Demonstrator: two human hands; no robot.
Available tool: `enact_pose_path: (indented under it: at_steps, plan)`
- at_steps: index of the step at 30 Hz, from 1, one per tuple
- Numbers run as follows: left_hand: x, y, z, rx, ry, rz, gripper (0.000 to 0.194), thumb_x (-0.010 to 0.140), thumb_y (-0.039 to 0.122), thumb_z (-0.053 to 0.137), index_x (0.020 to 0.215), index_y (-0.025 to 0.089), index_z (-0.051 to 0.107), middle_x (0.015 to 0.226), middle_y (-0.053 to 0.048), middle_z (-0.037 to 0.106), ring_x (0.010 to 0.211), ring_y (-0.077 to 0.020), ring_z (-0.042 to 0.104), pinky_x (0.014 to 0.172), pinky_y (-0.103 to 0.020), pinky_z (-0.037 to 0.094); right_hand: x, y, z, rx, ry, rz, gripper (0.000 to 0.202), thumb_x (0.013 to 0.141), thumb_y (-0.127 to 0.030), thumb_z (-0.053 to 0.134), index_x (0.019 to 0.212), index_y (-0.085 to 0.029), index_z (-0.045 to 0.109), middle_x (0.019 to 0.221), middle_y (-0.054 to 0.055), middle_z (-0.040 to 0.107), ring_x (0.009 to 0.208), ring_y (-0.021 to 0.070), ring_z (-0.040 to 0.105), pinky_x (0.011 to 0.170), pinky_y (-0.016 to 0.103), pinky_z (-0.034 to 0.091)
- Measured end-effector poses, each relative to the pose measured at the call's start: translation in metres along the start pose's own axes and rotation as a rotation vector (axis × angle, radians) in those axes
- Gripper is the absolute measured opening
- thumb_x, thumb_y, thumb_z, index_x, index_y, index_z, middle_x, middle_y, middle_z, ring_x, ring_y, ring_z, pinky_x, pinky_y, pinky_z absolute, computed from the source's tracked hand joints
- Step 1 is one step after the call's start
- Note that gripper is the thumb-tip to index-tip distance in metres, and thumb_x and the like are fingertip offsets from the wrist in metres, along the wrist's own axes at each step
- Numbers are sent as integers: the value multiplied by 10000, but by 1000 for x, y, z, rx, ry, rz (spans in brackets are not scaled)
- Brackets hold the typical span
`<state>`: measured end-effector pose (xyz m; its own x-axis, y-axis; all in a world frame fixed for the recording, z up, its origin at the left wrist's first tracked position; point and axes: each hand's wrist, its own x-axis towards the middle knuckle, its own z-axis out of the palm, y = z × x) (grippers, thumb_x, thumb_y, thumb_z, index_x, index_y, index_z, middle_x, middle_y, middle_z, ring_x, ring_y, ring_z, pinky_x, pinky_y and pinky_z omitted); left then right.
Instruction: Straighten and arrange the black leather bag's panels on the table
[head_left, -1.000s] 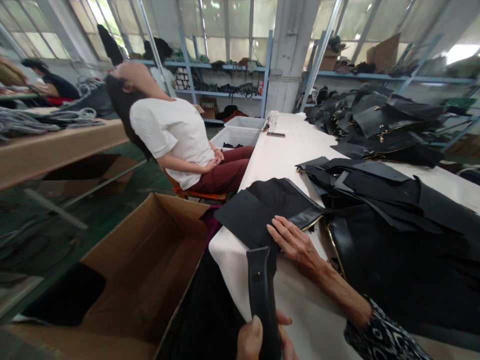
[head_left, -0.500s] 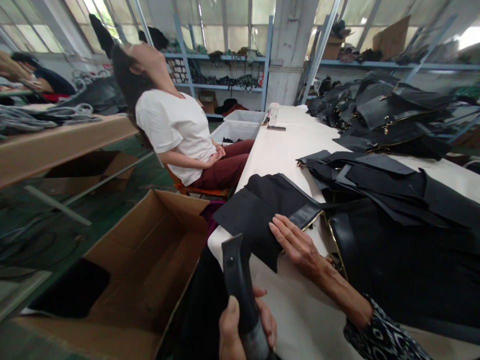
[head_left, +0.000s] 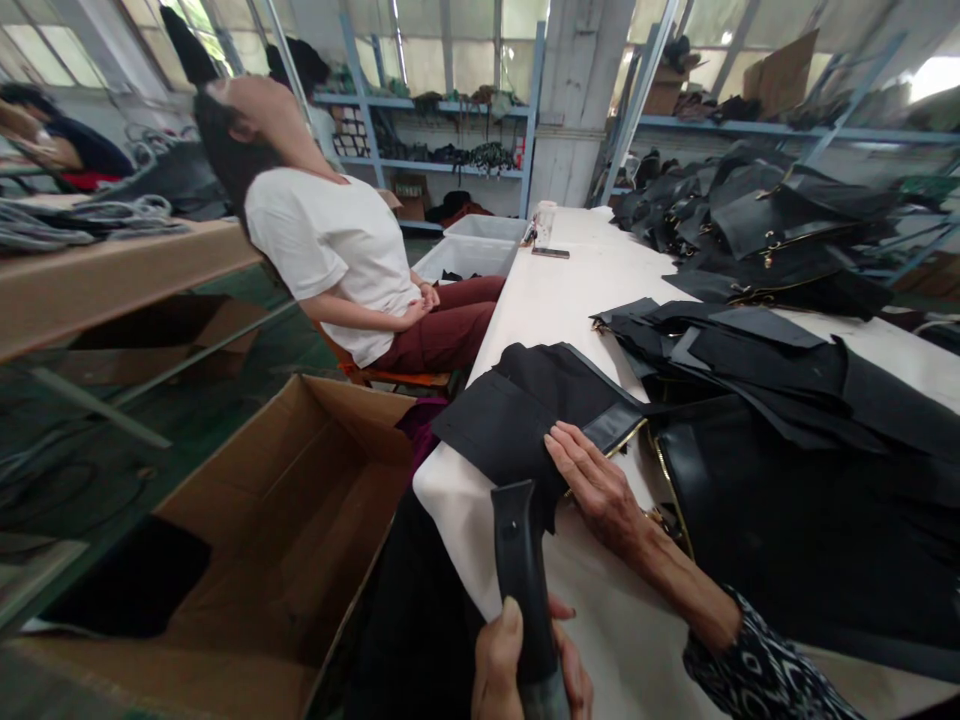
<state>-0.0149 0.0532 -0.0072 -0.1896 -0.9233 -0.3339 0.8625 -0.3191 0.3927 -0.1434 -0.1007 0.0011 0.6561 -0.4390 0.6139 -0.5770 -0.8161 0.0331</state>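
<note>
My left hand (head_left: 525,665) grips a long black strap piece (head_left: 519,560) that stands upright at the table's near edge. My right hand (head_left: 596,485) lies flat, fingers together, on a black fabric panel (head_left: 517,415) that hangs over the white table (head_left: 555,300) corner. A gold zipper edge (head_left: 630,440) shows just beside my right fingers. Black leather bag pieces (head_left: 765,370) are piled to the right of my right hand.
An open cardboard box (head_left: 277,530) sits on the floor at the left. A person in a white shirt (head_left: 337,250) leans back on a chair beside the table. More black bags (head_left: 757,230) are heaped at the far right. White bins (head_left: 472,245) and shelves stand behind.
The strap in my left hand swung left, then back to the right and upright. My right hand stayed pressed on the black panel.
</note>
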Motion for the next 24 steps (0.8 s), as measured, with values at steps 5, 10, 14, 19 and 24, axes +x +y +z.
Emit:
enact_pose_path:
  at_steps: [5, 10, 14, 19, 24]
  plan:
    - [7, 22, -2, 45, 54, 103, 456, 774, 548, 521, 830, 111, 638, 486, -9, 540, 361, -116, 484, 347, -204, 362, 0, 0, 2, 17, -6, 15, 419, 932, -43, 300, 1348, -45, 350, 1263, 207, 509, 1294, 281, 316, 1017, 469, 423]
    - [3, 43, -4, 64, 68, 216, 434, 784, 520, 523, 857, 106, 629, 510, -12, 536, 404, -118, 499, 390, -218, 390, -2, 2, 5, 21, 2, 47, 390, 936, -56, 293, 1307, -31, 411, 1259, 213, 510, 1287, 274, 331, 1024, 464, 414]
    - [-5, 37, 0, 30, 14, 171, 426, 795, 512, 523, 878, 109, 630, 523, -16, 547, 414, -115, 506, 395, -214, 395, -3, 2, 6, 17, -21, 68, 389, 929, -45, 269, 1276, 2, 440, 1265, 228, 498, 1289, 274, 327, 1034, 453, 400]
    - [-7, 22, 2, 5, 23, 106, 458, 745, 549, 571, 842, 111, 658, 491, -15, 551, 369, -118, 499, 356, -204, 373, -4, 2, 12, 66, -100, 141, 429, 880, -33, 316, 1290, -57, 439, 1289, 195, 485, 1281, 272, 330, 1032, 487, 366]
    - [-6, 27, 0, 26, 34, 154, 434, 766, 538, 546, 848, 129, 662, 504, -16, 550, 379, -118, 496, 370, -212, 384, -7, 5, 14, 217, -257, 237, 567, 723, 40, 339, 1218, -167, 523, 1304, 86, 497, 1273, 245, 327, 1040, 535, 284]
